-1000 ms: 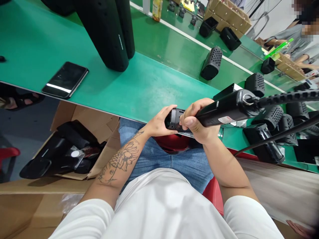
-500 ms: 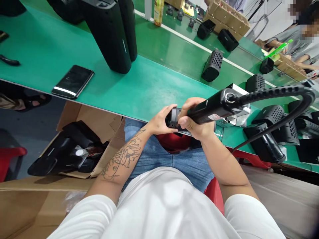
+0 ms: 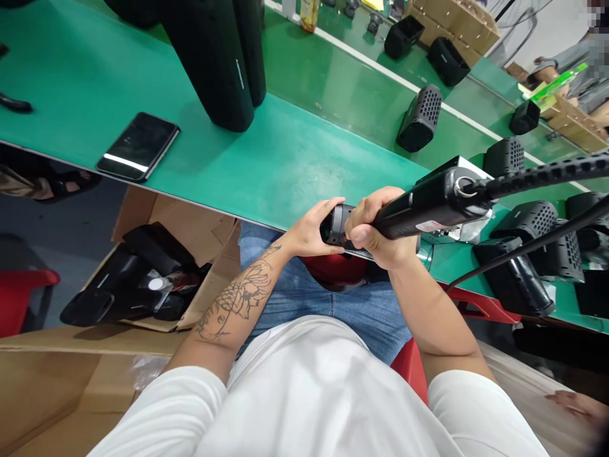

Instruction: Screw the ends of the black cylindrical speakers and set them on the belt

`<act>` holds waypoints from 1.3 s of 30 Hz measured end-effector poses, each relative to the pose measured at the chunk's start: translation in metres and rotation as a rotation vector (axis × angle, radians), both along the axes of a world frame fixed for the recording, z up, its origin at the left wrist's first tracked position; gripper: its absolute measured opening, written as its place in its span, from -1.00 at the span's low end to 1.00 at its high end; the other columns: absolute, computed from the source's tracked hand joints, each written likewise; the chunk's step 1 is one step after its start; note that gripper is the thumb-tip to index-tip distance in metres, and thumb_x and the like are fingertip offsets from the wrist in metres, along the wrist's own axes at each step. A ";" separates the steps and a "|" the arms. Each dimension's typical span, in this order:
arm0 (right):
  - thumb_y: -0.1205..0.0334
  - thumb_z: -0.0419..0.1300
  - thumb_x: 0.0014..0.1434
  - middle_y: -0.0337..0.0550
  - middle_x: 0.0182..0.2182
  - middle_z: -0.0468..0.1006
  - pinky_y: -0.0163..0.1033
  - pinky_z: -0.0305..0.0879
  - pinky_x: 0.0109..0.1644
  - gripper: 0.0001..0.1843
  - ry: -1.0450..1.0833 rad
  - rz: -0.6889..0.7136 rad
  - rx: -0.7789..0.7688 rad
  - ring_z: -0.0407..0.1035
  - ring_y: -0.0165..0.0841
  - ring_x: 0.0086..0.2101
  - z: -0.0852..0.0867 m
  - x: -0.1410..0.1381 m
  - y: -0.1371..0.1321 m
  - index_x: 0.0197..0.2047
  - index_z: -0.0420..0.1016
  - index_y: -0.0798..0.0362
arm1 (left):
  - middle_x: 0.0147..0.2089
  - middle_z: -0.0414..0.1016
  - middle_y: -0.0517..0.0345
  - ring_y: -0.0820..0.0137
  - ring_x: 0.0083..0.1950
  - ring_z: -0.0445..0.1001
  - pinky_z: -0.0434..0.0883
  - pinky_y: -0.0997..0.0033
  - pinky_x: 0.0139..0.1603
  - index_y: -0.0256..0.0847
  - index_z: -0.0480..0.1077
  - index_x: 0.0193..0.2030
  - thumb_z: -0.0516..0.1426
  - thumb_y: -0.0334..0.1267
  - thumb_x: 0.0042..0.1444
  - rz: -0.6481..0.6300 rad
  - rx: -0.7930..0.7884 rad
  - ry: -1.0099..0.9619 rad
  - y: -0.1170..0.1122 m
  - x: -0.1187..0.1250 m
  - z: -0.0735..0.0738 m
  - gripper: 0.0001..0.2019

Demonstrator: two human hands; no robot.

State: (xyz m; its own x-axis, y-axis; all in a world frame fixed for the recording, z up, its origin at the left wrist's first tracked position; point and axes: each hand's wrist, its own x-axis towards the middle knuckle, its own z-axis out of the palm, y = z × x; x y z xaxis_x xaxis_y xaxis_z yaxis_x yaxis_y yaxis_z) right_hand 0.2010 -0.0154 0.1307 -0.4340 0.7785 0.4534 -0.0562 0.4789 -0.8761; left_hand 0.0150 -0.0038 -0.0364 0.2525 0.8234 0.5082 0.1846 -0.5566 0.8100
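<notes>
Black corded tool (image 3: 423,206) fills the right hand (image 3: 383,238) at the near edge of a green desk (image 3: 295,158), its long axis slanting from the cable end, out to the right and slightly away from the body, down toward the left hand (image 3: 309,233). Fingers and thumb are wrapped firmly around its grip; the working tip is hidden beneath that hand. A ribbed black cable (image 3: 537,178) trails off rightward from the tool's end.

The left hand, its digits spread, is clasped about the left end of a black casing (image 3: 337,225), which lies nearly crosswise before the body, its dark end facing left and its far part covered by the right hand.

Beyond the left hand, farther over the desk, two tall black housings (image 3: 219,76) lean together; to its left lies a smartphone (image 3: 139,146). Past the right hand, a perforated black unit (image 3: 421,119) sits apart, while more perforated units (image 3: 530,222) crowd to that hand's right.
</notes>
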 end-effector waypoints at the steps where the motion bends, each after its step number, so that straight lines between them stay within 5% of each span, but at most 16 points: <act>1: -0.61 0.79 0.04 -0.35 -0.49 0.60 -0.01 0.66 -0.35 -0.17 0.000 0.000 0.002 0.53 -0.23 -0.47 0.000 -0.003 -0.001 -0.29 0.44 -0.21 | 0.70 0.58 -0.30 -0.35 0.73 0.59 0.55 -0.41 0.82 -0.05 0.40 0.81 0.69 0.39 0.08 0.002 0.009 0.002 0.000 -0.001 0.000 0.27; 5: -0.56 0.74 0.17 -0.41 -0.57 0.53 -0.07 0.64 -0.39 -0.30 0.026 0.084 0.102 0.53 -0.28 -0.53 0.010 -0.002 -0.007 -0.27 0.54 -0.23 | 0.63 0.58 -0.34 -0.29 0.66 0.64 0.60 -0.40 0.76 -0.11 0.36 0.76 0.66 0.36 0.13 0.112 0.060 0.040 -0.017 -0.001 -0.002 0.21; 9: -0.40 0.68 0.36 -0.57 -0.62 0.42 -0.16 0.51 -0.54 -0.51 0.229 0.128 0.290 0.32 -0.39 -0.71 0.042 0.042 -0.014 -0.04 0.64 -0.31 | 0.54 0.56 -0.32 -0.30 0.57 0.66 0.66 -0.47 0.67 -0.05 0.25 0.75 0.67 0.28 0.18 0.435 0.164 0.144 -0.067 0.022 -0.010 0.18; 13: -0.43 0.69 0.38 -0.55 -0.58 0.39 -0.12 0.51 -0.54 -0.48 0.320 -0.411 0.400 0.31 -0.35 -0.71 0.071 0.116 -0.001 -0.06 0.62 -0.29 | 0.54 0.41 -0.42 -0.37 0.57 0.60 0.72 -0.58 0.56 -0.03 0.04 0.84 0.63 0.38 0.26 0.696 0.184 0.210 -0.121 0.060 -0.016 0.29; 17: -0.50 0.74 0.26 -0.50 -0.55 0.48 -0.11 0.49 -0.50 -0.35 0.269 -0.829 0.386 0.45 -0.30 -0.64 0.063 0.184 0.042 -0.15 0.61 -0.19 | 0.65 0.35 -0.58 -0.51 0.54 0.66 0.85 -0.53 0.27 -0.01 0.00 0.89 0.54 0.57 0.27 0.621 0.168 0.379 -0.146 0.056 -0.013 0.36; 21: -0.55 0.73 0.20 -0.53 -0.59 0.50 -0.15 0.47 -0.48 -0.26 0.241 -0.878 0.321 0.39 -0.35 -0.66 0.028 0.223 0.081 -0.19 0.55 -0.14 | 0.78 0.44 -0.43 -0.32 0.38 0.86 0.90 -0.15 -0.04 0.07 0.19 0.87 0.27 0.52 0.58 0.314 0.073 0.560 -0.118 -0.004 0.017 -0.03; 24: -0.56 0.73 0.18 -0.61 -0.61 0.40 -0.13 0.49 -0.49 -0.24 0.286 -0.814 0.274 0.31 -0.37 -0.67 0.006 0.234 0.093 -0.16 0.46 -0.21 | 0.68 0.66 -0.15 -0.12 0.44 0.87 0.91 -0.09 0.30 0.19 0.44 0.78 0.13 0.05 0.74 0.070 0.092 0.568 -0.068 -0.032 0.060 -0.43; 26: -0.51 0.74 0.21 -0.60 -0.61 0.38 -0.12 0.51 -0.48 -0.27 0.292 -0.776 0.266 0.32 -0.37 -0.65 -0.001 0.236 0.093 -0.16 0.42 -0.24 | 0.70 0.67 -0.03 -0.12 0.52 0.83 0.84 -0.26 0.51 0.31 0.56 0.73 0.17 -0.19 0.64 -0.027 0.171 0.610 -0.031 -0.024 0.091 -0.39; 29: -0.45 0.73 0.28 -0.55 -0.58 0.46 -0.13 0.51 -0.45 -0.32 0.245 -0.751 0.244 0.40 -0.37 -0.62 0.000 0.235 0.083 -0.15 0.47 -0.20 | 0.65 0.72 0.36 -0.04 0.73 0.68 0.58 -0.58 0.84 0.60 0.66 0.57 0.19 -0.42 0.44 -0.392 0.259 0.660 0.016 0.019 0.126 -0.22; 33: -0.42 0.75 0.29 -0.50 -0.55 0.52 -0.20 0.51 -0.45 -0.33 0.232 -0.708 0.210 0.46 -0.39 -0.62 0.013 0.226 0.061 -0.16 0.55 -0.12 | 0.47 0.84 0.40 0.04 0.73 0.69 0.49 -0.52 0.93 0.43 0.77 0.20 0.27 -0.40 0.30 -0.810 0.167 0.687 0.056 0.066 0.150 -0.46; 36: -0.37 0.77 0.29 -0.52 -0.56 0.49 -0.23 0.57 -0.45 -0.36 0.346 -0.688 0.251 0.43 -0.41 -0.63 0.031 0.220 0.039 -0.13 0.56 -0.13 | 0.39 0.85 0.09 -0.13 0.63 0.72 0.51 -0.47 0.87 0.27 0.74 0.21 0.38 -0.34 0.14 -0.747 0.311 0.773 0.056 0.065 0.158 -0.48; 39: -0.32 0.74 0.34 -0.55 -0.57 0.49 -0.27 0.54 -0.54 -0.44 0.496 -0.642 0.422 0.32 -0.42 -0.70 0.054 0.222 0.014 -0.09 0.60 -0.15 | 0.43 0.75 -0.37 -0.41 0.51 0.68 0.46 -0.58 0.74 -0.09 0.63 0.53 0.45 -0.27 0.05 -0.434 0.490 1.105 0.032 0.054 0.164 -0.18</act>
